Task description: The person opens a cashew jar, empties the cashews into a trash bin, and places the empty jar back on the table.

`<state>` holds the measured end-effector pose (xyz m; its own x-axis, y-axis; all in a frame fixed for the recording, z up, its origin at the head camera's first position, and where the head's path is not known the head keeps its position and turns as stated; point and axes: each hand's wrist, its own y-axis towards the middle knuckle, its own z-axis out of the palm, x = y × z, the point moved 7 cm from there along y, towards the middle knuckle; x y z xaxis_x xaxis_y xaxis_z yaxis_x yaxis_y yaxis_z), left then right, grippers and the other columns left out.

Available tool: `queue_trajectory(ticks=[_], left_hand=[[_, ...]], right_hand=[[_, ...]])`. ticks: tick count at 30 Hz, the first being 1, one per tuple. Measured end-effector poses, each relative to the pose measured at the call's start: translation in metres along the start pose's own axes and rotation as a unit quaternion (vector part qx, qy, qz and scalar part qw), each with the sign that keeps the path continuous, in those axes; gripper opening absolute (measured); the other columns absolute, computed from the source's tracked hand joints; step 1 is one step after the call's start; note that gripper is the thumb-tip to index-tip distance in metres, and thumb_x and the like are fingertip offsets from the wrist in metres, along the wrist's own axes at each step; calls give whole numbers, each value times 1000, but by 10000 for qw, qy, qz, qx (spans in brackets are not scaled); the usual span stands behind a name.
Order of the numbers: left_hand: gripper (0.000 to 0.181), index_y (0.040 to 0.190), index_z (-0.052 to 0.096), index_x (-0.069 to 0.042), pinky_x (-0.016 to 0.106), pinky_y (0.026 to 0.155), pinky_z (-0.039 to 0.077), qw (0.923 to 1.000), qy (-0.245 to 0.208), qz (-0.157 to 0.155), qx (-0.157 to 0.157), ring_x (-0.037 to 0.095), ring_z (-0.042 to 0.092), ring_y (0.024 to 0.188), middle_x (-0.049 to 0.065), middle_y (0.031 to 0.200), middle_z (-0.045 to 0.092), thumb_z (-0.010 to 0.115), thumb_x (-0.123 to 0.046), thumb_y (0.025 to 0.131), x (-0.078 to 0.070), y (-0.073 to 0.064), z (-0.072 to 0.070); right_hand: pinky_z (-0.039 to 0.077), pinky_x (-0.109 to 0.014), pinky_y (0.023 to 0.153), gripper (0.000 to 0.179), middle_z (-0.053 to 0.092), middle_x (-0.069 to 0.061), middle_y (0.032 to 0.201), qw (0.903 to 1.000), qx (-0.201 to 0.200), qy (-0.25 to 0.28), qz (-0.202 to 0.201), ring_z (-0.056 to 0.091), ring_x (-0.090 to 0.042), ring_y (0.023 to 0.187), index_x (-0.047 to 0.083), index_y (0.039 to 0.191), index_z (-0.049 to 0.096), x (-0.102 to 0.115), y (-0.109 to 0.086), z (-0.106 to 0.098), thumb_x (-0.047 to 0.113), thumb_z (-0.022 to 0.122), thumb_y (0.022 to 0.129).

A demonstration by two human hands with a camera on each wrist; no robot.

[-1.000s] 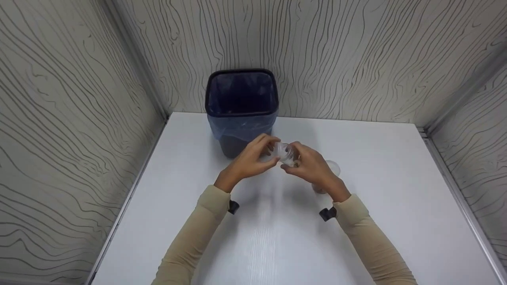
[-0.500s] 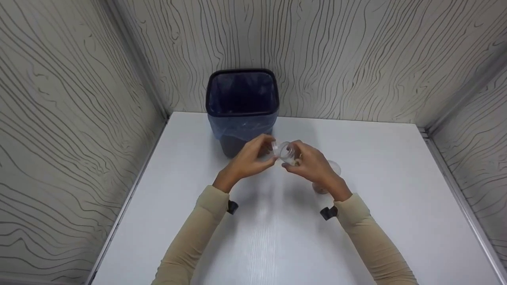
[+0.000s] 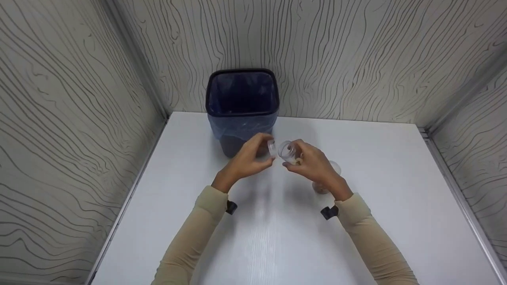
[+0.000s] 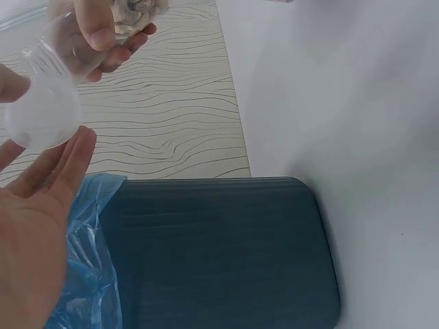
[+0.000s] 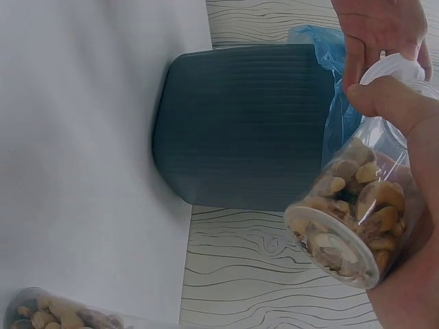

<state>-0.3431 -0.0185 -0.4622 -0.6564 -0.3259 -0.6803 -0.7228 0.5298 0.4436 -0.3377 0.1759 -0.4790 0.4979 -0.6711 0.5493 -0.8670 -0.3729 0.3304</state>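
My left hand [image 3: 245,160] pinches a clear round lid [image 4: 44,113] at its edge, between thumb and fingers. Just to the right, my right hand [image 3: 311,164] grips a clear plastic jar [image 5: 357,199] tilted with its uncovered mouth toward the lid. A small gap separates lid and jar in the head view. Brown and cream pieces, perhaps nuts or shells, fill the lower part of the jar in the right wrist view. A second clear jar [image 3: 334,168] with similar contents is on the table, partly hidden behind my right hand and wrist.
A dark bin [image 3: 227,145] lined with a blue bag [image 3: 243,124] stands at the back of the white table [image 3: 376,178], just beyond my left hand. Wood-patterned panels [image 3: 336,59] rise behind the table and on both sides.
The lid has come away from the jar's mouth and moved slightly left with my left hand. My right hand keeps the jar almost in place, its open mouth now showing.
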Motion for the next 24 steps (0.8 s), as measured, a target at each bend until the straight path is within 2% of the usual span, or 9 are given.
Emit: queue_trajectory(ticks=[5, 11, 16, 24], left_hand=[[49, 134, 54, 0, 35, 109, 57, 10000, -10, -51, -37, 23, 68, 122, 15, 129, 65, 78, -9, 93, 1, 0, -1], [51, 135, 52, 2, 38, 107, 58, 9999, -8, -115, -62, 26, 69, 121, 17, 130, 66, 79, -8, 92, 4, -2, -1], [49, 133, 55, 0, 44, 104, 59, 9996, 230, -141, -105, 27, 67, 118, 17, 129, 66, 79, -11, 93, 5, -5, -2], [49, 132, 55, -1, 42, 105, 58, 9994, 203, -224, -172, 32, 67, 121, 15, 133, 67, 81, -12, 93, 8, -8, -2]], right_hand=[[57, -39, 77, 53, 73, -7, 106, 10000, 14, -6, 39, 66, -20, 89, 7, 128, 63, -1, 1, -1, 28, 89, 87], [56, -39, 78, 53, 73, -6, 108, 9999, 48, 68, 100, 64, -19, 89, 8, 129, 63, -2, 1, -4, 28, 89, 88], [57, -40, 79, 52, 73, -7, 110, 9999, 25, 72, 88, 66, -21, 91, 8, 128, 63, -1, 1, -5, 28, 89, 88], [61, -44, 83, 54, 75, -9, 116, 9998, 65, 91, 139, 71, -24, 96, 6, 130, 62, 0, 3, -8, 27, 89, 88]])
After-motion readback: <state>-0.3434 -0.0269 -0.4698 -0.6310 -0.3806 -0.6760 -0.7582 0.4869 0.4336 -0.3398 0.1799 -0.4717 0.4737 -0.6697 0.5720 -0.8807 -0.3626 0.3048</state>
